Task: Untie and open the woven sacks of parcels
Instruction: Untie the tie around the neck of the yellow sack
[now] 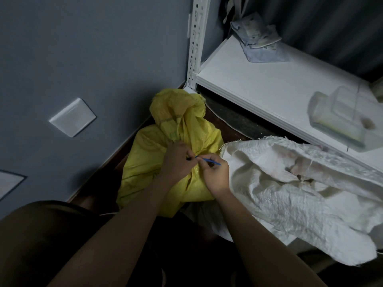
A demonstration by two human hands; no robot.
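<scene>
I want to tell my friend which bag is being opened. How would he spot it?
Find the white metal shelf rack against the grey wall. On the floor by its corner post stands the yellow woven plastic sack, its neck bunched up, with both hands at its thin blue tie. The floppy white woven sack beside it already gapes open.

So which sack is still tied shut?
The yellow sack. Its neck is bunched and bound by a blue tie, which both hands, left and right, are pinching. The white sack beside it already gapes open.
</scene>
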